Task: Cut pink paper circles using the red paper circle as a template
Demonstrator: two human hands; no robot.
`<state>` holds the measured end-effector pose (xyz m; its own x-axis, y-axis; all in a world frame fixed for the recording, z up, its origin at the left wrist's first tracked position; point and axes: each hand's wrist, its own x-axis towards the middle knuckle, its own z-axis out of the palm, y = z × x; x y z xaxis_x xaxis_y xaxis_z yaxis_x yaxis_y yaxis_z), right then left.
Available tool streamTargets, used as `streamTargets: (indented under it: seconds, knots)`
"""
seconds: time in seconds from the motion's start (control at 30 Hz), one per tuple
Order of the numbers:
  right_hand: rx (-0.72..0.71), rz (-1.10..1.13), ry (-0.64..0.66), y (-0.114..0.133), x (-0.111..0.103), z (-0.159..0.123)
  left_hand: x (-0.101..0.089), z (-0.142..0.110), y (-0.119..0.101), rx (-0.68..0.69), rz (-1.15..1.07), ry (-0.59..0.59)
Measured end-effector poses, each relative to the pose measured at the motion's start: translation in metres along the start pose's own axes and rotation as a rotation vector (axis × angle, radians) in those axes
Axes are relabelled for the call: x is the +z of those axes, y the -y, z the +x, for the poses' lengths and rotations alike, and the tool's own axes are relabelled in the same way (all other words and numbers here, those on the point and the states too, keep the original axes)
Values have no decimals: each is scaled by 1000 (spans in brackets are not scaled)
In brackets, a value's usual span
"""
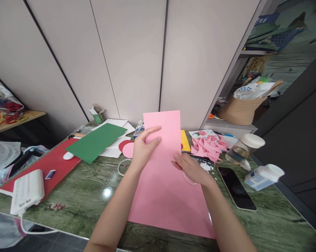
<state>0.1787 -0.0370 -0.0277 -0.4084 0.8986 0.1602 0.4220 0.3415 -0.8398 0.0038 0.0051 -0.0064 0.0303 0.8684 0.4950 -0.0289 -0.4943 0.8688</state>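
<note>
A pink paper sheet (164,129) is held up in front of me, roughly upright. My left hand (146,145) grips its left side, thumb and forefinger lying across the near face. At the sheet's lower right edge, my right hand (189,166) pinches it, with the fingers partly hidden. Below both hands a larger pink sheet (168,206) lies flat on the green table (92,196). Left of the held sheet are a pink paper circle (128,150) and a red one (122,145), overlapping. Pink paper scraps (206,148) are piled to the right.
On the left are green paper (98,140), red paper (60,168) and a white power bank (28,190) with a cable. A phone (237,188), a jar (244,148) and a white bottle (264,176) stand or lie on the right. Cabinet doors (129,59) rise behind the table.
</note>
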Motion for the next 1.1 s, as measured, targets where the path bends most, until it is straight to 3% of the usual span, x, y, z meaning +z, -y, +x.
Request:
streamTargets:
  seconds: [0.4,0.53,0.63,0.7,0.83,0.97,1.1]
  knots:
    - [39,-41,-17,10,9,1,-10,4,-10,20,28,20]
    - [9,-50,86,12,3,0,-11,4,-11,10,21,23]
    - [30,-121,202,5,-9,-1,-12,5,-9,23,12,-53]
    - [102,-253,224,-8,-18,1,-13,5,-7,24,-12,-129]
    - [256,-518,72,-55,-30,10,-16,8,-6,37,-41,-206]
    - [376,-721,-73,-104,-26,21,-20,9,-8,58,-77,-219]
    - [401,-847,-134,-134,-14,24,-22,9,-8,43,-186,-256]
